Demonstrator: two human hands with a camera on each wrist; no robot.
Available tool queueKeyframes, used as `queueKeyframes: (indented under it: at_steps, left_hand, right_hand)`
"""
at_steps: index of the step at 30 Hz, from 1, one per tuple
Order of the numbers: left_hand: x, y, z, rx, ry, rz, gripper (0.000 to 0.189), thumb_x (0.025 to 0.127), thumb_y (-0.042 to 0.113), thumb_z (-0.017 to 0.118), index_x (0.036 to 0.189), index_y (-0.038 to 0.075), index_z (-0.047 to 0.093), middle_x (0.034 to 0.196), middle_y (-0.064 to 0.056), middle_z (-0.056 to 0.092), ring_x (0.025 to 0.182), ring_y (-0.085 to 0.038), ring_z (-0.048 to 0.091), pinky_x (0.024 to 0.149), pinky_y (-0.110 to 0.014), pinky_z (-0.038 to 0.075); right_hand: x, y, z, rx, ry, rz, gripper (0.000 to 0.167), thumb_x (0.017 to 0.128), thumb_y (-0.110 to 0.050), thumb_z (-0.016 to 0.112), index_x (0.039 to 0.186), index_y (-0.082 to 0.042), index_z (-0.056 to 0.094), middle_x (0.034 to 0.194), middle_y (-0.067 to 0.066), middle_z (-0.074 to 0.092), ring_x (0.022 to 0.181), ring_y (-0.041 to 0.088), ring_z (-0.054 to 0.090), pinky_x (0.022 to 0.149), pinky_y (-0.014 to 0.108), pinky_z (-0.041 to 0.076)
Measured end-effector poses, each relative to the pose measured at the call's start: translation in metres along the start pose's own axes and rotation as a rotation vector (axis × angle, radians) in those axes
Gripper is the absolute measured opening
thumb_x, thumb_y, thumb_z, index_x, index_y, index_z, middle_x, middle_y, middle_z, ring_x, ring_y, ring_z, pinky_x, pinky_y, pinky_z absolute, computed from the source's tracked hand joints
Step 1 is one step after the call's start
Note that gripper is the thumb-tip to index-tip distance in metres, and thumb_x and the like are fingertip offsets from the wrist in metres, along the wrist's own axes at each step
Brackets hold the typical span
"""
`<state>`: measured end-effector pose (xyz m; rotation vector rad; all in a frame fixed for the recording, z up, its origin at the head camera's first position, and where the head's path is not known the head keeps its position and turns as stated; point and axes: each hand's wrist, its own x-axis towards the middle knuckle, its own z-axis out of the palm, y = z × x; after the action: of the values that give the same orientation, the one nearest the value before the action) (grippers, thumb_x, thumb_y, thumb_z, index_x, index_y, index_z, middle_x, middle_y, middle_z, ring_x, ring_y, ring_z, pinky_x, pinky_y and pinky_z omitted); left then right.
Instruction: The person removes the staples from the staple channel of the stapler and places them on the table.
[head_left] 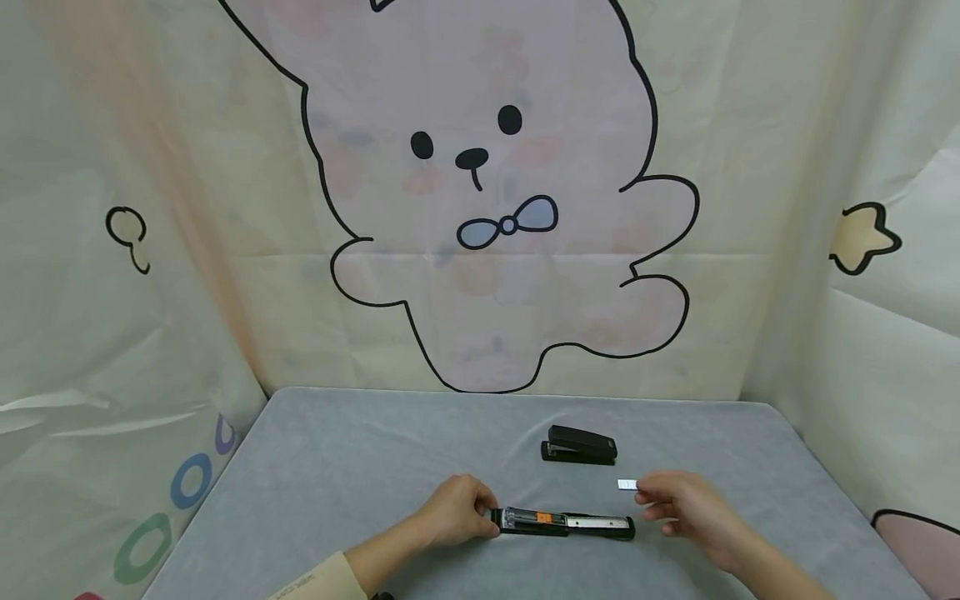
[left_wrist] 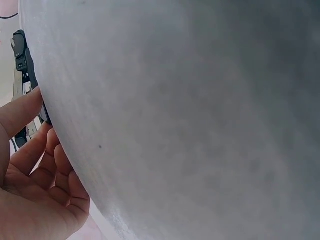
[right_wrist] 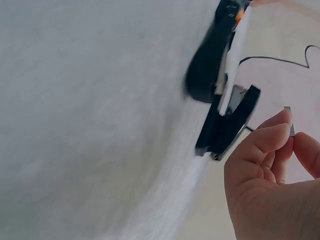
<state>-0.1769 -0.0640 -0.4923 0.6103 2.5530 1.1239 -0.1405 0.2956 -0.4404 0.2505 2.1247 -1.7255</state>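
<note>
An opened black stapler lies flat on the grey cloth, its top folded back to the left and its metal channel bare. My left hand pinches its left end between thumb and fingers; in the left wrist view the stapler is seen edge-on beyond the thumb. Between thumb and fingertips, my right hand holds a small silvery strip of staples, raised just past the channel's right end. The right wrist view shows the strip sticking up from the fingertips.
Behind the opened stapler stands a second black stapler, its top down over its base. The grey cloth-covered table backs onto a printed curtain, with more curtain at both sides.
</note>
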Motion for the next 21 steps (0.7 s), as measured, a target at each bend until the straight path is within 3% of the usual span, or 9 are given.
queueKeyframes:
  at_steps: [7, 13, 21]
  left_hand:
    - [0.001, 0.002, -0.002, -0.003, -0.012, -0.034, 0.019, 0.076, 0.008, 0.092, 0.090, 0.006, 0.080, 0.065, 0.006, 0.058, 0.058, -0.008, 0.049, 0.056, -0.026, 0.042]
    - [0.002, 0.003, -0.002, -0.008, -0.028, -0.040, 0.018, 0.078, 0.009, 0.091, 0.092, 0.005, 0.080, 0.065, 0.005, 0.058, 0.058, -0.008, 0.049, 0.056, -0.025, 0.042]
    - [0.001, 0.002, -0.001, -0.001, -0.024, -0.034, 0.020, 0.077, 0.008, 0.092, 0.092, 0.005, 0.080, 0.065, 0.005, 0.058, 0.058, -0.008, 0.049, 0.056, -0.025, 0.042]
  right_hand:
    - [0.004, 0.019, -0.025, -0.024, 0.000, 0.035, 0.021, 0.103, -0.020, 0.058, 0.108, -0.003, 0.070, 0.090, -0.002, 0.069, 0.078, 0.013, 0.064, 0.067, 0.030, 0.051]
    - [0.005, 0.031, -0.041, -0.042, 0.055, 0.108, 0.020, 0.101, -0.019, 0.061, 0.105, -0.002, 0.071, 0.086, -0.002, 0.070, 0.073, 0.012, 0.063, 0.065, 0.030, 0.051]
    - [0.001, 0.050, -0.060, -0.038, 0.017, 0.096, 0.018, 0.102, -0.020, 0.060, 0.102, -0.007, 0.072, 0.082, -0.006, 0.069, 0.069, 0.009, 0.065, 0.060, 0.026, 0.051]
